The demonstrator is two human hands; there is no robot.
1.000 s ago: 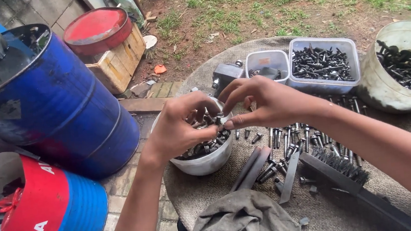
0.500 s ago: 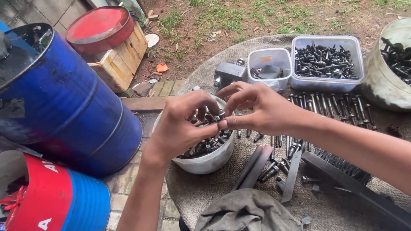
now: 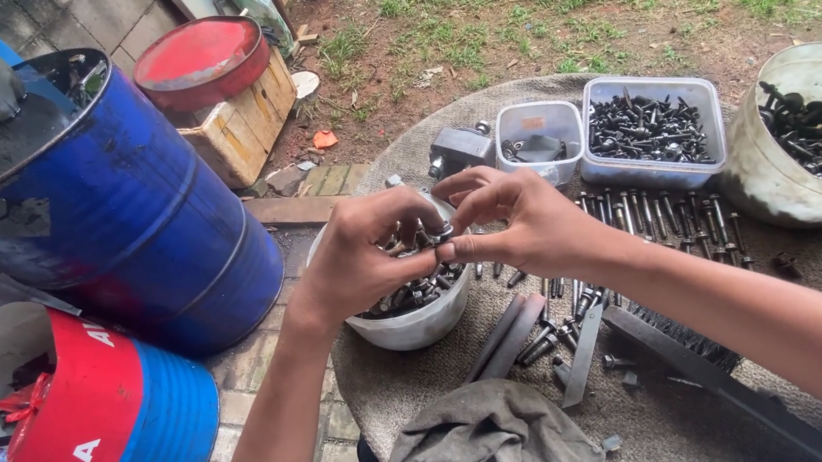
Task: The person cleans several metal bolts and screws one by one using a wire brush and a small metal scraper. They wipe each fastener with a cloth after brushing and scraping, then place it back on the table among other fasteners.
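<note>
My left hand (image 3: pixel 365 255) and my right hand (image 3: pixel 516 226) meet above a white bowl (image 3: pixel 418 325) full of dark bolts and nuts. Both pinch the same small bolt (image 3: pixel 440 237) between their fingertips, the left from the left side, the right from the right. The bowl stands at the left edge of a round table (image 3: pixel 670 417) covered with grey cloth. Loose bolts (image 3: pixel 666 221) lie in rows on the cloth to the right of my hands.
Behind stand a small clear tub (image 3: pixel 538 140), a larger clear tub of bolts (image 3: pixel 653 132) and a white bucket of bolts (image 3: pixel 809 137). Flat metal bars (image 3: pixel 583 345) and a grey rag (image 3: pixel 497 444) lie near the front. Blue drums (image 3: pixel 118 209) stand left, beside a wooden crate (image 3: pixel 239 117).
The hands have stayed together over the bowl, shifting slightly while the fingers work the small bolt. The view has moved a little.
</note>
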